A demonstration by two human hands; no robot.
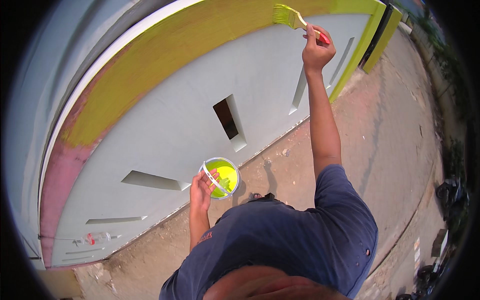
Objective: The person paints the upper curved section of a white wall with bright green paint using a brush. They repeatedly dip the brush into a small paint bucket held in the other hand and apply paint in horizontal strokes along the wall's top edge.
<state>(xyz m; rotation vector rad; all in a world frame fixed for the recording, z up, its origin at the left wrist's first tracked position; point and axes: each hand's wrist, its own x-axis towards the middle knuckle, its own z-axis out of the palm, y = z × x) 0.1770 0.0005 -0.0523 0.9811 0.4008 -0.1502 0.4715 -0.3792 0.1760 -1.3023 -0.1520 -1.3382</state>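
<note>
My right hand (318, 47) is closed on the handle of a flat paintbrush (296, 20) with a red end. Its bristles, coated yellow-green, lie against the painted band (180, 45) along the top of a wall. My left hand (202, 189) holds a round plastic bucket (239, 180) by its white handle (210, 176), fingers under the handle. Bright yellow-green paint (227, 178) is in the bucket. Pink surface (63, 168) shows at the band's left end, and the yellow-green there looks thin and streaked.
The pale grey wall (168, 116) has several slanted slots, one dark inside (225, 118). A clear plastic bottle (96, 238) hangs near its left end. Concrete ground (360, 150) with small debris runs along the wall's foot. Motorcycles (446, 191) stand at the far right.
</note>
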